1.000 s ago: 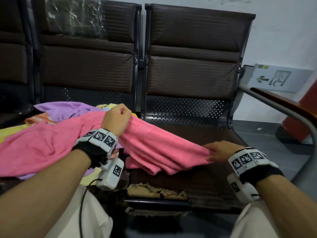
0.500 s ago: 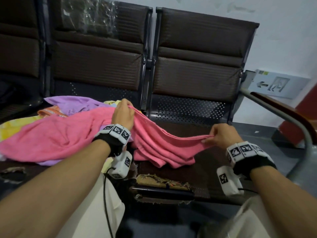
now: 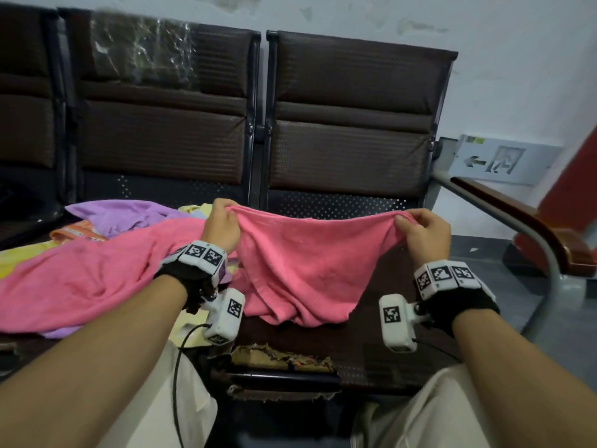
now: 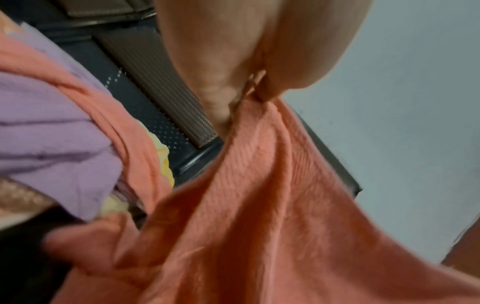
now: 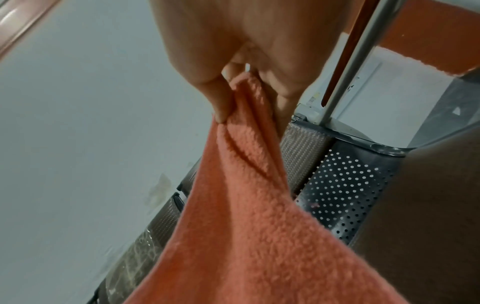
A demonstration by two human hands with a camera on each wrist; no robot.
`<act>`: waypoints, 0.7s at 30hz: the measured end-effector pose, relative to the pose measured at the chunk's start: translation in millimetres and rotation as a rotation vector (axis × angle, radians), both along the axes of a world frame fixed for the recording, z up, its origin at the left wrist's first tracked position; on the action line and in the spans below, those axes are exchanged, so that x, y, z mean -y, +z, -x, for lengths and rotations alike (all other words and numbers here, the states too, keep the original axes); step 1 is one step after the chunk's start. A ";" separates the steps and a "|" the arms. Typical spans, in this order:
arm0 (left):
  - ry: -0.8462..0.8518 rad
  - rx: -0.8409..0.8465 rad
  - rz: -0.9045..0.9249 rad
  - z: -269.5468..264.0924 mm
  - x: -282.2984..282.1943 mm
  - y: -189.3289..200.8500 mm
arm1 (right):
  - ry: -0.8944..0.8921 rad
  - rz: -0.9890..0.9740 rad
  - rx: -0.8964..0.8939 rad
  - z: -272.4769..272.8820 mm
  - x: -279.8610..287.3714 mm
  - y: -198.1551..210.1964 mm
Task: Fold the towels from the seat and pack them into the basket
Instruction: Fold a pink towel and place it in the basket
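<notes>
A pink towel point(image 3: 300, 263) hangs between my two hands above the dark right-hand seat point(image 3: 381, 357), sagging in the middle with its lower folds on the cushion. My left hand point(image 3: 223, 221) pinches the towel's top edge at the left, my right hand point(image 3: 416, 226) pinches it at the right. The wrist views show the pink towel point(image 4: 259, 205) pinched in my left hand point(image 4: 249, 90) and the towel point(image 5: 246, 185) bunched in my right hand point(image 5: 241, 86). The towel's long tail lies leftward over a pile with a purple towel point(image 3: 113, 213). No basket is in view.
Orange point(image 3: 74, 234) and yellow point(image 3: 19, 257) towels lie under the pile on the left seat. Brown padded backrests point(image 3: 349, 124) stand behind. A grey metal armrest point(image 3: 517, 227) curves at the right. The seat's front edge has torn padding point(image 3: 281, 357).
Both hands have risen and the right hand moved out to the right, lifting the towel's edge off the seat and spreading it wider between them.
</notes>
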State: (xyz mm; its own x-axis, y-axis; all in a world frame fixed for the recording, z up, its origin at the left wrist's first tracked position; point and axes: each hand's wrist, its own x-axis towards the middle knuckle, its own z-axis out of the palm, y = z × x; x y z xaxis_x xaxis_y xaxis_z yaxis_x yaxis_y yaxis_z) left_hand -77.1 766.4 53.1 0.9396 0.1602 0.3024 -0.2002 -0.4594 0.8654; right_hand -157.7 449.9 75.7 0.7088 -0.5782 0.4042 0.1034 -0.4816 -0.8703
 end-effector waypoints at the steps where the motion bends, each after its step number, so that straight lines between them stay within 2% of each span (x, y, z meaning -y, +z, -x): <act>1: -0.059 -0.040 0.057 3.3 3.5 3.9 | -0.006 -0.008 0.031 3.9 0.1 2.5; 5: -0.149 -0.093 0.221 24.0 10.7 26.8 | 0.019 0.077 0.048 21.9 -4.4 13.0; 8: -0.116 0.014 0.153 31.8 7.3 57.4 | -0.029 0.109 0.045 27.7 -3.5 32.8; 13: 0.007 0.218 0.174 32.2 -14.0 108.4 | -0.061 0.127 0.138 32.2 0.4 83.4; 16: 0.055 0.285 0.096 24.9 -31.5 106.9 | -0.069 0.162 0.129 31.0 3.6 90.6; 19: 0.028 0.310 0.010 14.7 -36.8 87.4 | -0.090 0.170 0.073 22.1 5.0 78.4; 21: 0.032 0.309 0.017 5.5 -35.6 79.1 | -0.118 0.181 0.098 11.2 4.1 71.4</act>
State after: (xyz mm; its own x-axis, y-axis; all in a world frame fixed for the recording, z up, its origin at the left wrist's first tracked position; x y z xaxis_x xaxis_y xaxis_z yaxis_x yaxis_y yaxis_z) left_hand -82.6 802.0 132.2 0.7980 0.1955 0.5701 -0.4408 -0.4558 0.7732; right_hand -168.9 445.8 147.0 0.5933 -0.5661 0.5723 0.1168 -0.6429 -0.7570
